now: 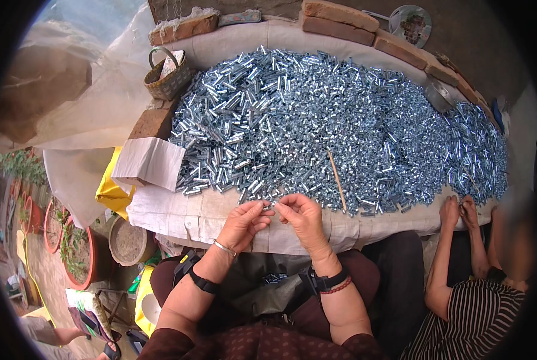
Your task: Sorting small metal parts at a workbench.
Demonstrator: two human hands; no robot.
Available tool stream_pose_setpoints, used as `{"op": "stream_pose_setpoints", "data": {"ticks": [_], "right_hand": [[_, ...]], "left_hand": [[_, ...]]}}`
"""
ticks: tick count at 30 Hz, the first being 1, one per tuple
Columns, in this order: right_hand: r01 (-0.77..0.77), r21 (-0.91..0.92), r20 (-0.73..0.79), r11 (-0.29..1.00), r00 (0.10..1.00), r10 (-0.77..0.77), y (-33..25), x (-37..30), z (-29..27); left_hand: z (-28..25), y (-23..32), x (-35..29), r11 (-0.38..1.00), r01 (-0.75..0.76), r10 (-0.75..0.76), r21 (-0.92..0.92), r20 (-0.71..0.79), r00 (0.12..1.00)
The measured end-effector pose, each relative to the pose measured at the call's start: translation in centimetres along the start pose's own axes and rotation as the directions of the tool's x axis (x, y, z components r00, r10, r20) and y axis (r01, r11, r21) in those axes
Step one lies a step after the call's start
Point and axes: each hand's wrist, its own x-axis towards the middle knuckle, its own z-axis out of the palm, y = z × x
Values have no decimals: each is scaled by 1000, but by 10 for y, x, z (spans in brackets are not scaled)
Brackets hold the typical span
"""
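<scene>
My left hand (243,224) and my right hand (304,219) meet close together at the near edge of the pile. Between thumb and finger, the left pinches a small shiny metal sleeve (268,207). My right hand is closed in a pinch beside it; whatever its fingertips hold is too small to make out. A wide heap of silvery metal sleeves (316,120) spreads just beyond both hands, with longer tubes towards the left and shorter ones in the middle.
Bricks (340,15) line the far rim of the cloth-covered table (205,210). A thin stick (337,180) lies on the heap, a metal bowl (439,96) at its right. At left stand a woven basket (167,78) and potted plants (79,252). On the right, another person's hands (458,211) work.
</scene>
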Motion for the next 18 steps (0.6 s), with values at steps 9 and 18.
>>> {"op": "stream_pose_setpoints", "data": {"ticks": [9,18], "right_hand": [[20,-17,48,1000,999,-19,-1,-1,2],[-9,-64,36,998,999,11,1,-2,-1]], "left_hand": [[-2,-3,1,999,-15,13,41,29,1000],[8,-6,-3,980,-48,56,191,-36,998]]}}
